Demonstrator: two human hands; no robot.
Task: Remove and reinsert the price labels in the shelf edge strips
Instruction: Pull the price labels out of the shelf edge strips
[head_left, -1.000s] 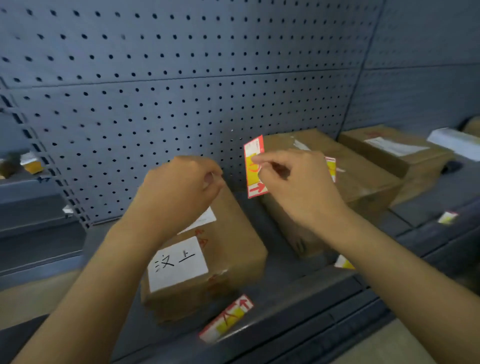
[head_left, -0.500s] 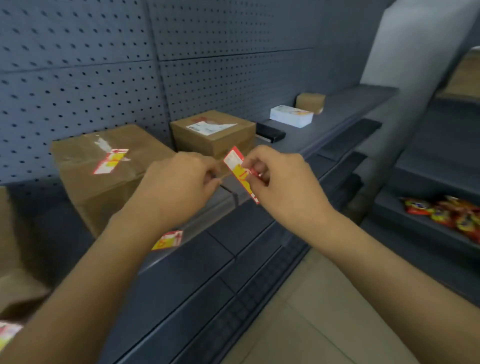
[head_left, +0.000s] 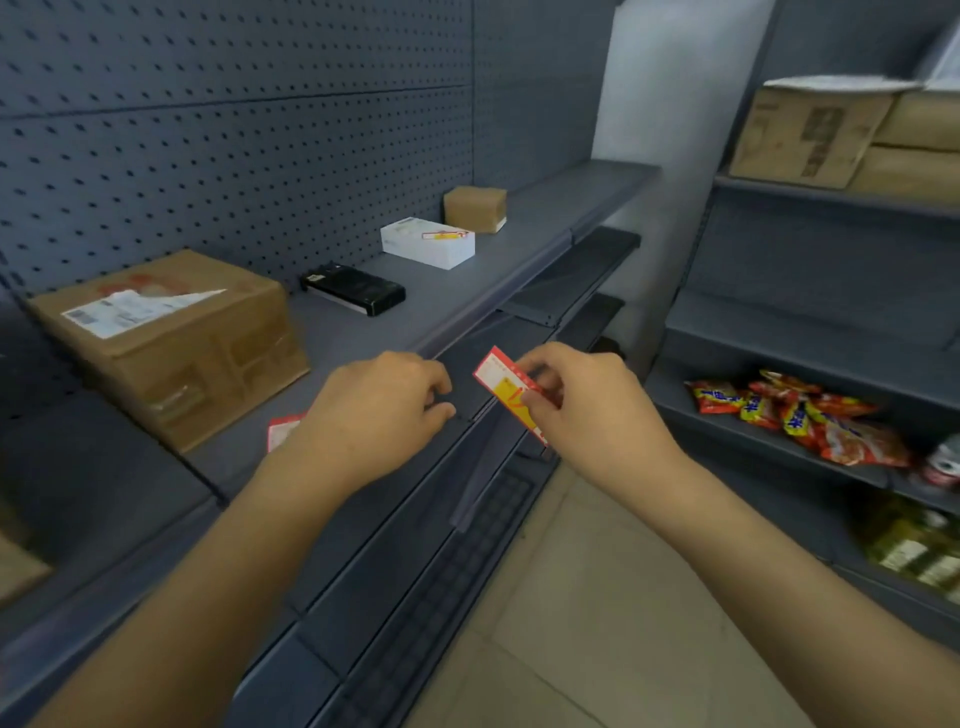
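The right hand (head_left: 597, 410) pinches a red-and-yellow price label (head_left: 511, 392) between thumb and fingers (head_left: 537, 400), holding it in the air just beside the shelf edge strip (head_left: 467, 441), not in it. The left hand (head_left: 379, 410) is loosely curled at the strip, fingers bent and holding nothing that shows. Just behind the strip, partly hidden by the left hand, a second label (head_left: 283, 428) lies loose on the shelf; a third (head_left: 444, 235) rests on the white box (head_left: 426, 244), well back from the strip. So removal looks done here; reinsertion, by my reading, is just starting, with at least three labels left
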